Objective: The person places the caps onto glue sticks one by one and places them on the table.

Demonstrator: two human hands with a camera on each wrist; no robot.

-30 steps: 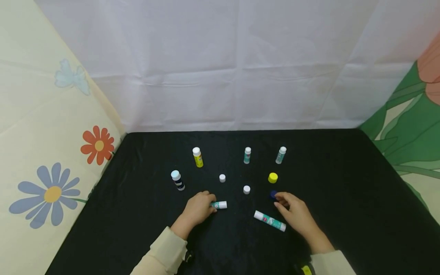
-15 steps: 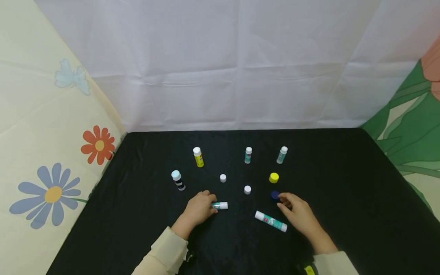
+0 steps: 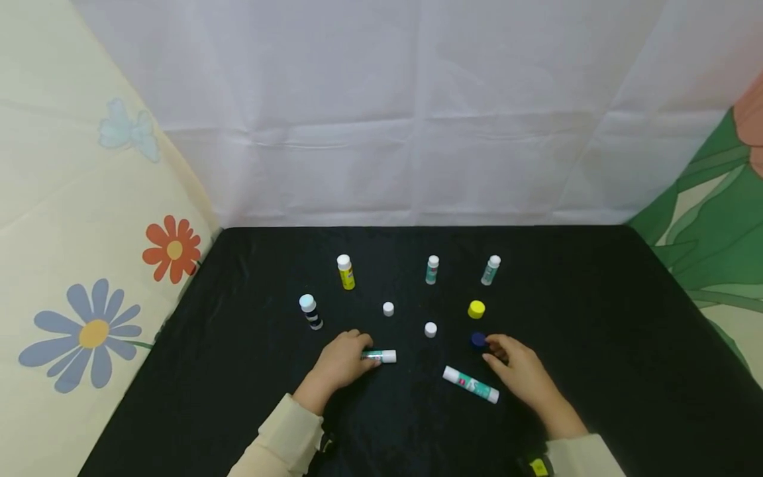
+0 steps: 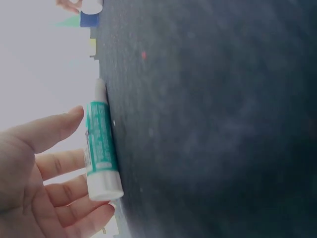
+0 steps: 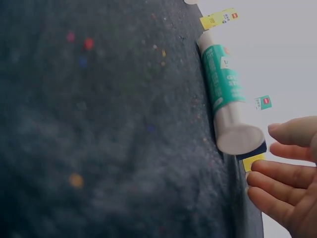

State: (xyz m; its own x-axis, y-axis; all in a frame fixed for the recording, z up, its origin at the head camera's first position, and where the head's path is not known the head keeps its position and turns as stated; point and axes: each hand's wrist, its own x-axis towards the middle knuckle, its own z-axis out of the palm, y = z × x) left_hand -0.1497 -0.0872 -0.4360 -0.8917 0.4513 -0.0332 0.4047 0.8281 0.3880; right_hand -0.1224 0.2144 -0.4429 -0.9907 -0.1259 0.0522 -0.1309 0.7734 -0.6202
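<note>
My left hand (image 3: 340,363) lies over a teal-and-white glue stick (image 3: 380,356) on the black cloth. In the left wrist view the thumb and fingers (image 4: 64,191) are loosely extended on both sides of that glue stick (image 4: 101,136), without a closed grip. My right hand (image 3: 521,372) has its fingertips at the edge of a dark blue cap (image 3: 478,340); whether they touch is unclear. Its fingers look relaxed and apart in the right wrist view. A second teal-and-white glue stick (image 3: 471,385) lies just left of the right hand.
Upright at the back stand a yellow glue stick (image 3: 346,272) and two teal ones (image 3: 432,270) (image 3: 491,270). A dark blue one (image 3: 310,312) stands at left. Between them sit two white caps (image 3: 389,309) (image 3: 430,330) and a yellow cap (image 3: 476,309). White cloth (image 3: 381,132) hangs behind.
The right fingers have drawn slightly back from the blue cap, so more of it shows. The left hand has shifted slightly left along its glue stick. The head view has shifted a little.
</note>
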